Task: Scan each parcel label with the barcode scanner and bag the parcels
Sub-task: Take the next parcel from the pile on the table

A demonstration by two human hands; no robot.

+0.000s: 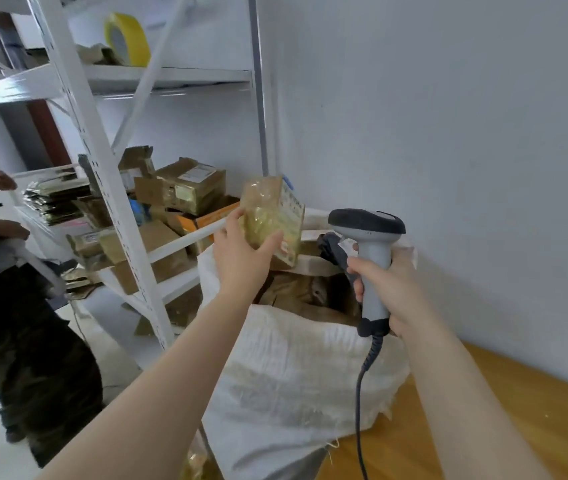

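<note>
Parcel is up over the open mouth of the white sack, which sits at 6 o'clock below it. The left hand grips it from 7 o'clock, thumb across the taped front, fingers wrapped behind.

The label is on the parcel's 3 o'clock face. The barcode scanner sits at 3 o'clock of the parcel, close but not touching, nose pointing to 9 o'clock. The right hand is wrapped round the grip, index finger at the trigger. The cable hangs to 6 o'clock.

Looks like the scan step, drop not yet due. To do it well:
- rotate the parcel a touch so the label squares up to the scanner nose; it looks oblique now
- glossy tape will likely glare, so tilt slightly off square if there's no read
- keep the thumb clear of the label edge
- back the scanner off toward 3 o'clock if it's too close to catch the whole code
- release only after a confirmed read, straight down into the sack

Rack of boxes at 9 o'clock; second person beyond it, out of the way.
</note>
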